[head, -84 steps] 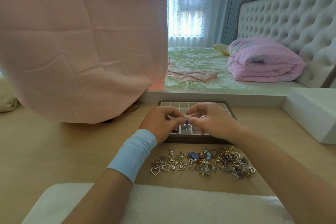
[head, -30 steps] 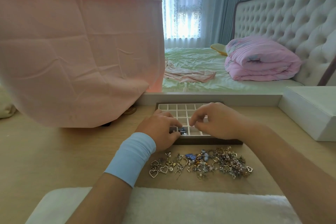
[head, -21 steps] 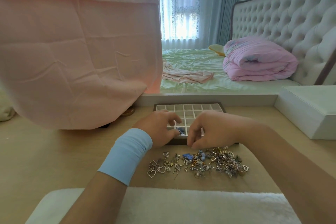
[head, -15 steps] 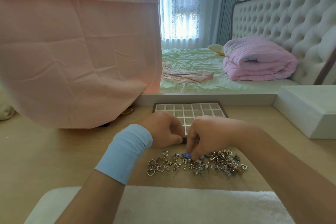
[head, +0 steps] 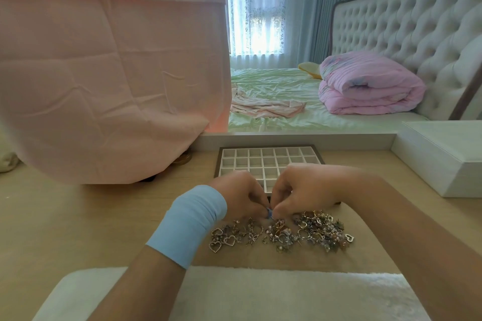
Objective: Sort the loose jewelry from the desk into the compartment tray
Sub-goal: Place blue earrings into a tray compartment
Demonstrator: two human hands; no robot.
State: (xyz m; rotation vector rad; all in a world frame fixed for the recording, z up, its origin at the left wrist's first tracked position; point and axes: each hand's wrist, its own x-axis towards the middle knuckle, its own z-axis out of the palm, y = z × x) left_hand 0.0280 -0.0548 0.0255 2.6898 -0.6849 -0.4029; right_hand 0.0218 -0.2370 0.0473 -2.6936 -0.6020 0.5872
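Note:
A dark-framed compartment tray [head: 268, 157] with white cells lies on the wooden desk, its near rows hidden behind my hands. A row of loose jewelry [head: 284, 233], hearts, rings and earrings, is spread just in front of it. My left hand [head: 238, 197], with a blue wristband, and my right hand [head: 303, 191] meet fingertip to fingertip above the row. Together they pinch a small blue jewelry piece [head: 269, 213] just over the pile.
A pink cloth [head: 104, 73] hangs over something at the left back of the desk [head: 65, 221]. A white box [head: 443, 154] stands at the right. A white fluffy pad [head: 234, 294] lies along the near edge. A mirror behind the tray reflects a bed.
Both hands came back from over the tray, where a blue piece was dropped into a cell, down to the loose pile. They now pinch another small blue piece together.

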